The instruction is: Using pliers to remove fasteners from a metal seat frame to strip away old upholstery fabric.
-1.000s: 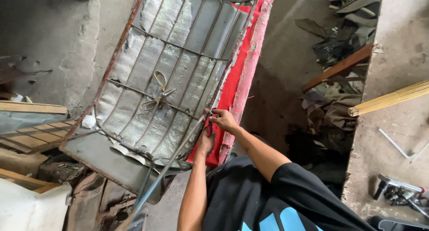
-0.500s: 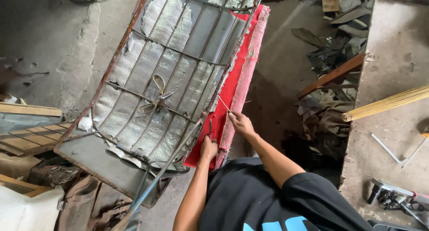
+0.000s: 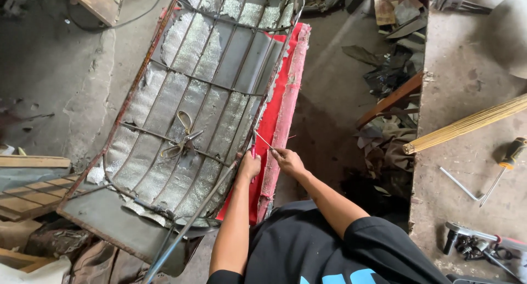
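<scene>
Head view, the only one: the person is standing over a rusted wire seat frame (image 3: 208, 81) lined with silver quilted padding (image 3: 181, 146); the frame is lying tilted across the concrete floor (image 3: 60, 81), its red fabric cover (image 3: 280, 102) running down the edge nearest the person. The left hand (image 3: 250, 166) is closed around the frame's edge rod and the red fabric together, pinning them; the right hand (image 3: 287, 160) is pinching a thin light-coloured strand or needle (image 3: 264, 140), drawn taut and slanting up-left toward the frame edge; which of the two it is, I cannot tell. A loop of cord is knotted on the wires at mid-frame (image 3: 184, 135). On the bench to the right a bundle of thin sticks (image 3: 466, 124), a screwdriver (image 3: 508, 160) and an angled key (image 3: 461, 185) are lying well apart from the hands.

Judgement: holding the strand taut while the left hand is clamping just beside the entry point should keep the fabric from creeping along the rod.
</scene>
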